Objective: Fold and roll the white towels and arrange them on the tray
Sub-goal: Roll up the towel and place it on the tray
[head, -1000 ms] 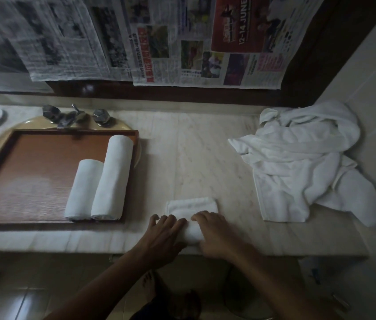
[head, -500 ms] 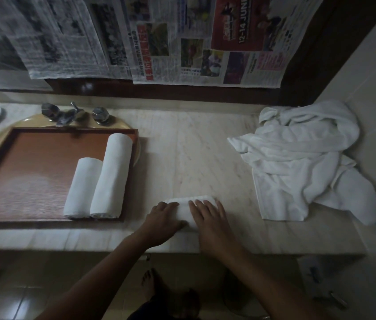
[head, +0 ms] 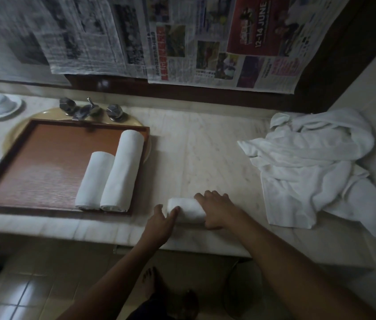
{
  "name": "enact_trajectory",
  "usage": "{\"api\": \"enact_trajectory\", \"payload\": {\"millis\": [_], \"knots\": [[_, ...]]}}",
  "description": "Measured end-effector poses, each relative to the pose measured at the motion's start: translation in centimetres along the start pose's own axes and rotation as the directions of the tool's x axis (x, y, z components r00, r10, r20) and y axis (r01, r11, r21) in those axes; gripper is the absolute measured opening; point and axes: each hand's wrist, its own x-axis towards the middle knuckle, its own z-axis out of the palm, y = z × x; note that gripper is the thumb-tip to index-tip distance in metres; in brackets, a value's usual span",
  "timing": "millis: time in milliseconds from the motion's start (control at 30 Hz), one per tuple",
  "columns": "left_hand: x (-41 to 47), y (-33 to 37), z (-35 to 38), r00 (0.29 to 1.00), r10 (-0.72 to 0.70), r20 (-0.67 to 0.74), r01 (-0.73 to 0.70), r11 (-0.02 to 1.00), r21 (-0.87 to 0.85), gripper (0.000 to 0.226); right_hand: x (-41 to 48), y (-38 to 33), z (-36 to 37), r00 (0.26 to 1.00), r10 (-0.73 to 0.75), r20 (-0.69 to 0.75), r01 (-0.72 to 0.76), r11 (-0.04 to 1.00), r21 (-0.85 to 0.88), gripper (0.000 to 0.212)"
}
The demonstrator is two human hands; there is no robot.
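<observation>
White rolled towel [head: 186, 210] lies long axis left-right; my left hand [head: 159, 221] touches its left end, fingers relaxed; my right hand [head: 219, 210] grips its right.

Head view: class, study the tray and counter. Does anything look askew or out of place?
The tray sits over the sink, under the taps, an odd spot. Its two rolled towels differ in length: shorter roll, longer roll. Nothing looks spilled.
</observation>
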Motion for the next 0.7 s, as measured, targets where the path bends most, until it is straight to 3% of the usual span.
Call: {"api": "enact_trajectory", "payload": {"millis": [100, 167, 233, 367, 500, 600, 633, 700], "knots": [[-0.8, 0.3, 0.0, 0.98, -0.139, 0.145, 0.176, 0.941, -0.288, 0.073, -0.7, -0.5, 0.8, 0.999, 0.035, 0.011, -0.036, 0.995, 0.089, 0.087], [-1.9, 0.7, 0.3, 0.971, -0.082, 0.223, 0.173, 0.885, -0.431, 0.05, -1.7, -1.0, 1.7, 0.998, 0.059, 0.012, -0.06, 0.982, 0.176, 0.088], [-2.5, 0.6, 0.6, 0.978, -0.018, 0.206, 0.124, 0.848, -0.515, 0.038, -3.2, -1.6, 2.7, 0.996, 0.086, 0.012, -0.086, 0.957, 0.276, 0.088], [-3.3, 0.7, 0.6, 0.975, 0.063, 0.213, 0.081, 0.791, -0.607, 0.056, -6.0, -3.4, 4.6, 0.987, 0.15, -0.055, -0.099, 0.845, 0.526, 0.072], [-4.1, 1.9, -0.5, 0.962, 0.182, 0.205, -0.015, 0.781, -0.624, 0.064, -8.3, -4.7, 4.7, 0.964, 0.207, -0.169, -0.024, 0.694, 0.719, 0.085], [-4.7, 3.3, -1.9, 0.948, 0.262, 0.179, -0.09, 0.764, -0.639, 0.065, -9.8, -4.8, 4.0, 0.958, 0.234, -0.168, 0.028, 0.504, 0.863, 0.103], [-4.9, 3.7, -2.6, 0.942, 0.291, 0.169, -0.115, 0.75, -0.651, 0.066, -10.1, -4.8, 3.8, 0.962, 0.24, -0.13, 0.026, 0.391, 0.92, 0.112], [-5.3, 4.2, -4.0, 0.92, 0.361, 0.151, -0.173, 0.722, -0.67, 0.068, -10.5, -5.2, 3.5, 0.971, 0.239, 0.0, -0.017, 0.069, 0.997, 0.126]]}}
